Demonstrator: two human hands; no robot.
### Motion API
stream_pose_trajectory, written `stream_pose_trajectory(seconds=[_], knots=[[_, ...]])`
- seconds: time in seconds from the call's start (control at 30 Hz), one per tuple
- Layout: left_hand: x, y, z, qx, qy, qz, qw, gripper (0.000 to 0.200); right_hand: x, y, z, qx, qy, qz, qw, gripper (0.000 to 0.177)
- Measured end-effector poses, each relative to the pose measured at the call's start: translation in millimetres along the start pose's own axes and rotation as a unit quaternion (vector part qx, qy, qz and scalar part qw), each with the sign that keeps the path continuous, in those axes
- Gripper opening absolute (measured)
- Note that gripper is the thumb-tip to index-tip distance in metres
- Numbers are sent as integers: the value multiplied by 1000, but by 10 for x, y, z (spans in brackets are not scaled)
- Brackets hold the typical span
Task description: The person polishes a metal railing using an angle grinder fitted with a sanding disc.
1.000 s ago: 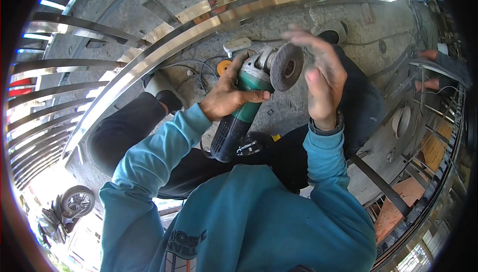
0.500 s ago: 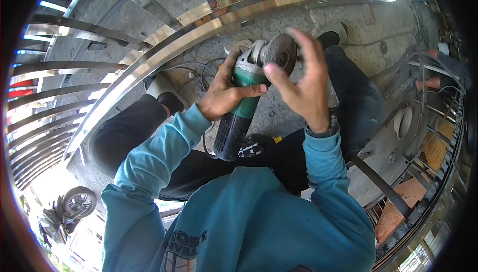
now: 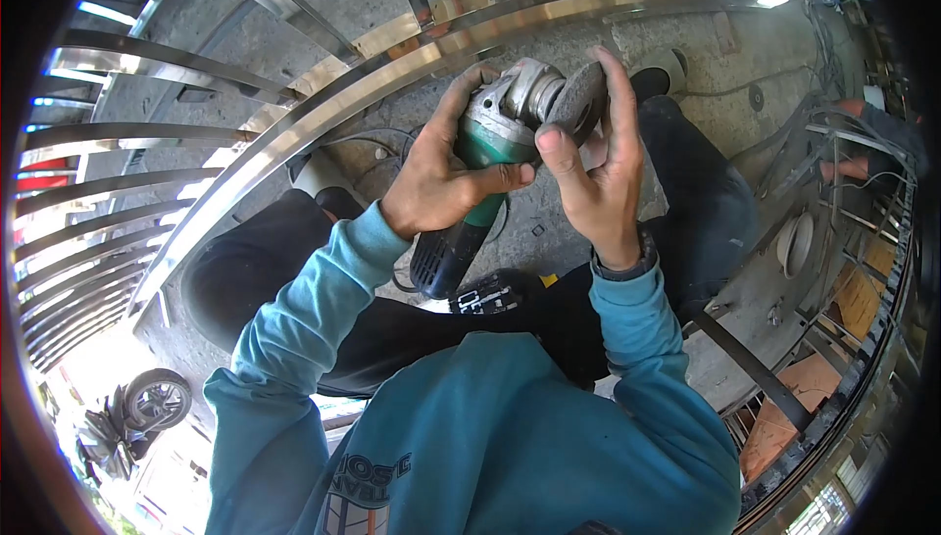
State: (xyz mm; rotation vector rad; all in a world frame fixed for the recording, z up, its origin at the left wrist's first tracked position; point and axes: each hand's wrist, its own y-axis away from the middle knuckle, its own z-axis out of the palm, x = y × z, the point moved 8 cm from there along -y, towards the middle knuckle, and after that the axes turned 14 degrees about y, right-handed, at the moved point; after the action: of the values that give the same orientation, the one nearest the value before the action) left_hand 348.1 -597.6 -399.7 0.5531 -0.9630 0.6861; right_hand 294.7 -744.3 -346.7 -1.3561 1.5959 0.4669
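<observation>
My left hand is wrapped round the green and black angle grinder near its metal head, thumb across the body. The grinder's black rear end points down toward my lap. A grey disc sits on the head, its face turned to the right. My right hand holds the disc by its edge, with the thumb at the lower rim and the fingers at the upper right. Some of those fingers are hidden behind the disc.
A curved shiny metal railing sweeps across the top and left. A cable lies on the concrete floor. Another person's arm shows at the right, beside metal frames. A motorcycle wheel stands at lower left.
My right hand has closed onto the disc, where its fingers were spread beside it. The grinder's head has shifted right and turned, and its rear end has moved slightly left and up.
</observation>
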Motion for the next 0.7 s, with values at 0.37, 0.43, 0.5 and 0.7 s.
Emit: stream_pose_trajectory(seconds=[0.37, 0.43, 0.5, 0.7], knots=[[-174, 39, 66, 17, 26, -46, 998, 91, -239, -175, -130, -19, 121, -152, 981, 59], [-242, 44, 44, 46, 67, -94, 992, 98, -130, -121, -234, 41, 210, -97, 972, 70], [-302, 45, -15, 62, 75, -97, 990, 102, -129, -103, -177, 25, 201, -96, 975, 73], [-408, 68, -182, 110, 81, -142, 980, 111, -309, 16, 85, -168, 33, -164, 971, 62]])
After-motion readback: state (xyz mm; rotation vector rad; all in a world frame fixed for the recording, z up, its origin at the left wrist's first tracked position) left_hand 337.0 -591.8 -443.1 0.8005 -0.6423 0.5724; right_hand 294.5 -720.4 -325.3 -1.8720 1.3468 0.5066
